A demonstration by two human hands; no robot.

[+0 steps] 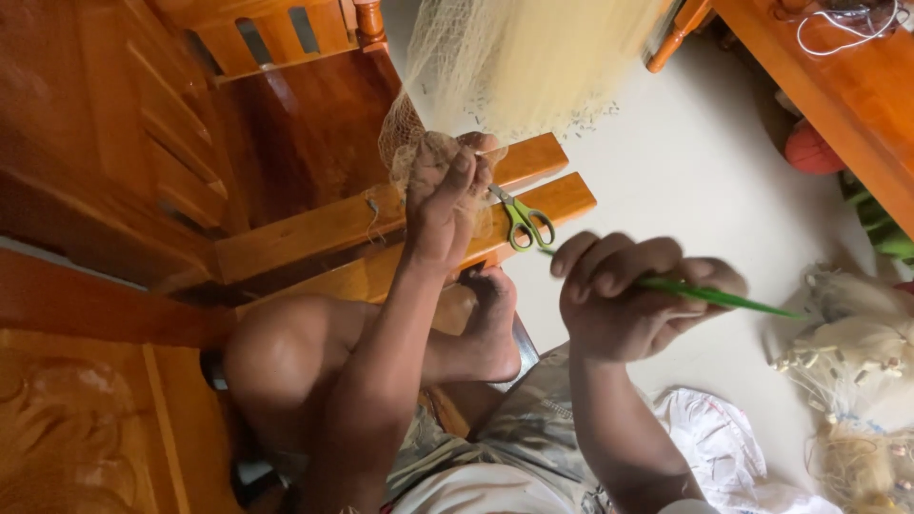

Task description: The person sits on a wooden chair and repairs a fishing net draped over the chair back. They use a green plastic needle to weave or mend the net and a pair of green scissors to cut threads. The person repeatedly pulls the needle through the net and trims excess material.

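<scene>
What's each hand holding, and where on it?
Left hand pinches the lower edge of the pale fishing net, bunched against the wooden chair arm. Right hand grips a green netting needle near its middle.

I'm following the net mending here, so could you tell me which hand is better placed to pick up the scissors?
Probably the left hand: it grips the net right beside the scissors on the wooden chair. The right hand is closed on a green netting needle and sits farther away.
</scene>
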